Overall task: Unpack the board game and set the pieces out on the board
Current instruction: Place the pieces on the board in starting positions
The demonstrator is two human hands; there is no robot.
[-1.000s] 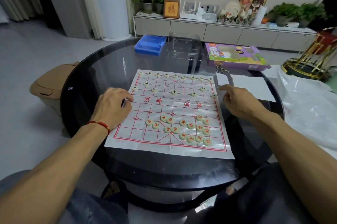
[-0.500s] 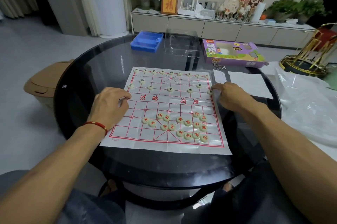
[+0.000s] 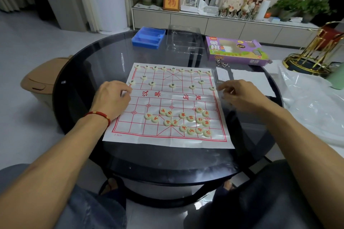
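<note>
Paper board [image 3: 168, 137] flat on round glass table [image 3: 78, 87]. Nearest, red-marked pieces [image 3: 186, 121] clustered loosely on its near right half. At mid-board, left hand [image 3: 111, 99] rests on the left edge, fingers curled, whether pinching the sheet cannot be told; right hand [image 3: 240, 96] hovers beside the right edge, fingers loosely curled, holding nothing. Beyond, dark-marked pieces [image 3: 173, 85] set in rows. Farthest: blue tray [image 3: 148, 37], clear lid [image 3: 183, 40], purple box [image 3: 236, 51]

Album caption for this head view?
Both hands flank a xiangqi board; red pieces await placing.
</note>
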